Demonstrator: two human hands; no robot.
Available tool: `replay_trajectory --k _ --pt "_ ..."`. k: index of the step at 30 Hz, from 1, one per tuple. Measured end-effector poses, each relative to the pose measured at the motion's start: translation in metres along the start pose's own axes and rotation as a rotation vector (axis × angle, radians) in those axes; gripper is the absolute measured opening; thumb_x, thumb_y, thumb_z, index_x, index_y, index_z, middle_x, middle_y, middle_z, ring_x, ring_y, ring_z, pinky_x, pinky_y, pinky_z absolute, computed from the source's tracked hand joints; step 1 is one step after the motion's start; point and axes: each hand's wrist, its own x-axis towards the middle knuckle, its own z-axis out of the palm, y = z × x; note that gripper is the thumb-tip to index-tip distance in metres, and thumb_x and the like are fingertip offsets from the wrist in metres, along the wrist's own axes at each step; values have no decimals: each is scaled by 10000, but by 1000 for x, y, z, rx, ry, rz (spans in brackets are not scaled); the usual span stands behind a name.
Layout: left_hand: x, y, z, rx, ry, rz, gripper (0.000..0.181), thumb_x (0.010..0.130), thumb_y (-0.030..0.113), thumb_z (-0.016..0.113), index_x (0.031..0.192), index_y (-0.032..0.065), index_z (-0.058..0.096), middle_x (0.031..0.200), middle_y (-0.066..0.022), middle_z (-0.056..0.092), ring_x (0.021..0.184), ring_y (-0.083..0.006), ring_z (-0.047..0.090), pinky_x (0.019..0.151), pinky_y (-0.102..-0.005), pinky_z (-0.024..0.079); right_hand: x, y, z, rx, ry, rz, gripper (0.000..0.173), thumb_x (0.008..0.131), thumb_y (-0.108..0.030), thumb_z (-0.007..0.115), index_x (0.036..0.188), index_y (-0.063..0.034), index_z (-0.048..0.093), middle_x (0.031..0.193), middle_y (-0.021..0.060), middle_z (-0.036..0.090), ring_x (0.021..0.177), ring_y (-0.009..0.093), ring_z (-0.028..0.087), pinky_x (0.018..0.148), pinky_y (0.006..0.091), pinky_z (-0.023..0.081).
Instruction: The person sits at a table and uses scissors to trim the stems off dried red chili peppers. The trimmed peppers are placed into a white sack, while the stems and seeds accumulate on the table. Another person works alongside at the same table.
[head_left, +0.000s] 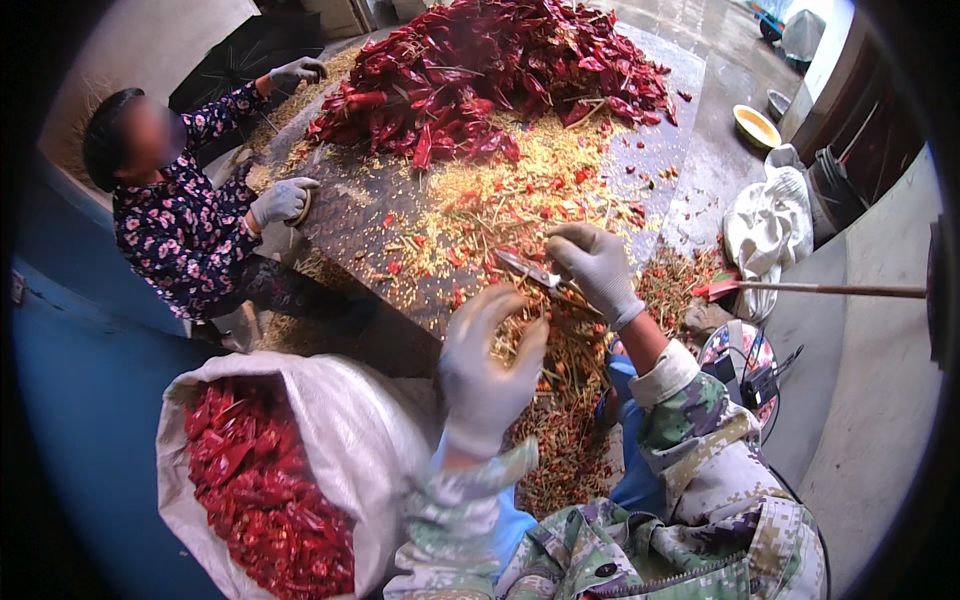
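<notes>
My left hand (487, 367), in a pale knit glove, is blurred over the near edge of the table. Its fingers are curved and apart, with nothing visible between them. My right hand (596, 270), gloved too, is curled around scissors (529, 268); their metal blades point away to the upper left, and the handles are partly hidden under the hand. Beneath both hands lie cut stems and red chili scraps (562, 360). A large heap of dried red chilies (487, 82) covers the far part of the table, with yellow chili seeds (480, 184) scattered before it.
A white woven sack (352, 420) of red chilies (255, 480) stands open at lower left. Across the table's left corner sits a gloved co-worker (202, 202). To the right are a wooden-handled tool (832, 289), a crumpled white sack (772, 217) and a round stool (739, 337) bearing cables.
</notes>
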Motion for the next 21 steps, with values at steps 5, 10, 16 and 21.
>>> replay_trajectory --k 5,10,16,21 --pt "16 -71 51 -183 41 -86 141 766 73 721 864 7 643 949 -143 668 912 -301 643 832 -382 506 116 -12 8 -859 32 -124 434 857 -451 590 916 -46 736 800 139 711 695 230 677 730 366 528" --pt "20 -76 59 -209 -65 -98 97 780 60 701 831 -2 647 898 -124 678 876 -264 656 807 -355 514 211 2 23 -1297 59 170 616 806 -573 572 1040 -19 704 1092 221 669 1051 357 644 855 415 507" --pt "20 -90 58 -348 -20 -308 93 834 56 676 884 -17 647 886 -77 659 813 -163 637 745 -284 511 178 6 22 -1091 -52 123 244 780 -274 633 889 -91 753 829 137 710 748 260 676 726 375 522" --pt "21 -84 64 -845 28 -739 356 889 117 674 1189 -32 554 1031 -51 608 728 -71 572 639 -211 491 61 -6 15 -852 25 -238 202 784 -224 634 890 -61 687 787 157 690 702 300 682 688 394 533"
